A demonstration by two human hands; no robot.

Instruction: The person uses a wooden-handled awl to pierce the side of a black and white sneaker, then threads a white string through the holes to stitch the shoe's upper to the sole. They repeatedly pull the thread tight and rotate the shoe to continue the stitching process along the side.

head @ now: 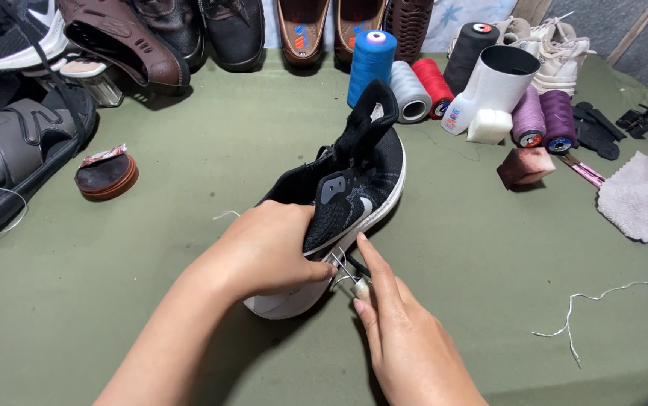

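Observation:
A black knit sneaker [354, 184] with a white sole lies on its side on the green cloth-covered table [211, 150]. My left hand [267, 248] grips it around the toe end, covering the front of the shoe. My right hand [395, 323] holds a small sewing awl [350, 278] with a pale handle, its metal tip against the edge where sole meets upper. A thin white thread runs at the tip.
Several thread spools [373, 64] and a white bottle [489, 94] stand at the back. Shoes and sandals [125, 37] line the far and left edges. A round tin [106, 177], a pink block [525, 167], a grey rag [643, 199] and loose white thread [602, 297] lie around.

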